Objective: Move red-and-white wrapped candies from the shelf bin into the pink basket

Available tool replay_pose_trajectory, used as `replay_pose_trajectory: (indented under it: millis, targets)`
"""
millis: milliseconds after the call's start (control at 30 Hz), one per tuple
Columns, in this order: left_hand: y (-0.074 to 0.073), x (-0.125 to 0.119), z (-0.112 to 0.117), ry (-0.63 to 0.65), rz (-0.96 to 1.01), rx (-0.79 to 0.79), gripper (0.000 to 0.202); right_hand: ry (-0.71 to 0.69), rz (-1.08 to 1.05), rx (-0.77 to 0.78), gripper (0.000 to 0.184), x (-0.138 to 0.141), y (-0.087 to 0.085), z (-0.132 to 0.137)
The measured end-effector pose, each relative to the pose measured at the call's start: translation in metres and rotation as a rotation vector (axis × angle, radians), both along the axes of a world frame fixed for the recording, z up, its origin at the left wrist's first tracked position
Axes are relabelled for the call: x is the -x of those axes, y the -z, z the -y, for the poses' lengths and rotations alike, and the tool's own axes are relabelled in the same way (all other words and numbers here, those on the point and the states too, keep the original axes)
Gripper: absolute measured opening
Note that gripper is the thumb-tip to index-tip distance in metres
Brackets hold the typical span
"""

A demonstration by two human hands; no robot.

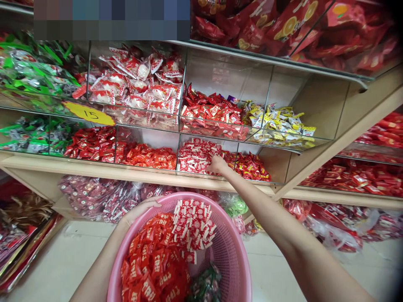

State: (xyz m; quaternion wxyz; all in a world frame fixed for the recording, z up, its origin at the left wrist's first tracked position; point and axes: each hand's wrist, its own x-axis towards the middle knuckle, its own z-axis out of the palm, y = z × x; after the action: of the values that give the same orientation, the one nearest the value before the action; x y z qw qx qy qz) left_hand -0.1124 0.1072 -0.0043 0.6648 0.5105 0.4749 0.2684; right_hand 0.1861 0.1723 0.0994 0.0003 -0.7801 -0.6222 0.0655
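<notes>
My left hand [141, 211] grips the far left rim of a pink plastic basket [234, 235], its fingers partly hidden by the rim. Inside the basket lie orange-red candy packets [154, 268], red-and-white wrapped candies [193, 222] and a few dark green wrapped candies [206, 283] at the bottom. Stretched out to the lower shelf, my right hand [218, 165] touches the pile of red-and-white wrapped candies in a clear-fronted bin [197, 153]. Its fingers are curled down into the pile, and what they hold, if anything, is hidden.
Divided shelves hold red candies [214, 109], yellow-and-white candies [280, 123] and green-wrapped packs [34, 67]. A yellow price tag marked 15 [89, 113] hangs at the left. Bulk bags [103, 197] sit beneath the wooden shelf edge [141, 174]. A slanted wooden post [333, 147] stands right.
</notes>
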Motion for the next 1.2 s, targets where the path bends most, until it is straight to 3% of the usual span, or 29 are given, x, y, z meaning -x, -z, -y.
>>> replay_pose_trajectory:
  millis: [300, 467, 600, 667, 767, 933, 1067, 1200]
  targets:
    - [-0.002, 0.0, 0.002, 0.006, 0.02, 0.052, 0.044, 0.044, -0.035, 0.011, 0.056, 0.0, 0.0, 0.0]
    - [-0.004, -0.001, 0.001, -0.031, -0.047, -0.024, 0.036, 0.019, -0.045, -0.022, 0.045, -0.004, -0.017, 0.008]
    - [-0.003, -0.003, 0.0, -0.033, -0.042, 0.016, 0.036, -0.132, -0.064, -0.162, 0.03, -0.001, -0.039, 0.04]
    - [0.0, -0.002, 0.0, -0.026, -0.029, 0.018, 0.037, -0.262, -0.086, -0.211, 0.025, 0.009, -0.04, 0.069]
    - [0.005, -0.001, -0.002, -0.015, -0.024, 0.006, 0.038, -0.496, -0.138, -0.093, 0.017, 0.033, -0.018, 0.124]
    - [0.008, 0.0, -0.004, -0.011, -0.01, -0.026, 0.039, -0.677, -0.012, 0.307, 0.017, 0.066, 0.052, 0.192]
    - [0.002, -0.001, -0.002, -0.048, -0.034, -0.016, 0.039, -0.711, 0.095, 0.397, 0.019, 0.075, 0.088, 0.203]
    - [-0.005, -0.003, 0.004, -0.054, -0.019, 0.063, 0.044, -0.752, 0.128, 0.357, 0.02, 0.081, 0.1, 0.201]
